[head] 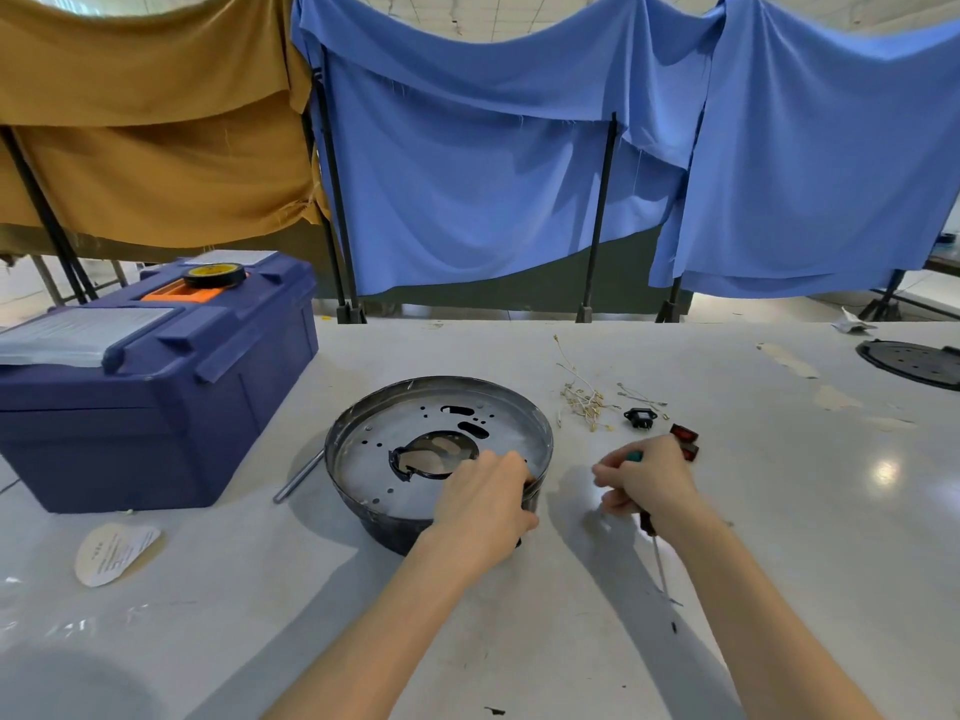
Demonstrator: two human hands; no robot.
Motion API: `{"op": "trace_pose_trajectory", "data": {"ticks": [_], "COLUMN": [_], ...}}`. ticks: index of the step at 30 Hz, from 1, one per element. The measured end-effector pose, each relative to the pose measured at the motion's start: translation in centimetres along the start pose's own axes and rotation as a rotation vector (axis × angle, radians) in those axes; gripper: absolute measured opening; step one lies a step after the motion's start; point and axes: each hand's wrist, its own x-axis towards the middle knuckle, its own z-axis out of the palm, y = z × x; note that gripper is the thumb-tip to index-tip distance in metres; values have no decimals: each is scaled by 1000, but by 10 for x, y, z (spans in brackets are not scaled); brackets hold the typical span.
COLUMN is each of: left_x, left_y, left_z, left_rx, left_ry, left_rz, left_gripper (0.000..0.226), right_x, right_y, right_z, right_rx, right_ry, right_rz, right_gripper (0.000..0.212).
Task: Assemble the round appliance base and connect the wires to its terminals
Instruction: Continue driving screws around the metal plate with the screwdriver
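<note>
The base sits on the table. The left hand curls over its near-right rim, gripping it; the right hand is closed round a screwdriver beside it. Pin the rim firmly when driving screws; the wires lie just beyond, untouched.

Brightness: bright, even indoor light from overhead.
Glare: white hotspot on the table right of the round base; fainter sheen left of it, nearer the camera.
Shadows: soft dark patches just left and right of the base.
Distortion: poles behind the base lean outward.
Sharpness: slightly soft throughout.
</note>
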Motion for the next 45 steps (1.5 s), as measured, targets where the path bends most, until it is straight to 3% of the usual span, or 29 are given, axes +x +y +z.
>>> {"op": "trace_pose_trajectory", "data": {"ticks": [3, 12, 28, 31, 34, 38, 45], "left_x": [-3, -6, 0, 3, 6, 9, 12], "left_y": [3, 8, 5, 3, 1, -6, -23], "left_z": [1, -3, -15, -25, -34, -46, -83], "left_rx": [29, 88, 60, -17, -79, -220, -489], "left_ry": [59, 74, 33, 41, 21, 45, 155], "left_rz": [10, 33, 60, 54, 45, 47, 24], "left_gripper": [34, 18, 28, 19, 37, 48, 38], "right_x": [-11, -21, -18, -19, -22, -25, -34], "right_y": [-3, -2, 9, 9, 6, -1, -31], "right_z": [15, 33, 27, 26, 29, 28, 21], "right_rx": [91, 188, 476, 501, 538, 659, 736], "right_ry": [-113, -246, -391, -430, -503, -601, -650], "right_rz": [71, 203, 372, 382, 399, 372, 137], "right_gripper": [8, 7, 13, 14, 12, 14, 31]}}
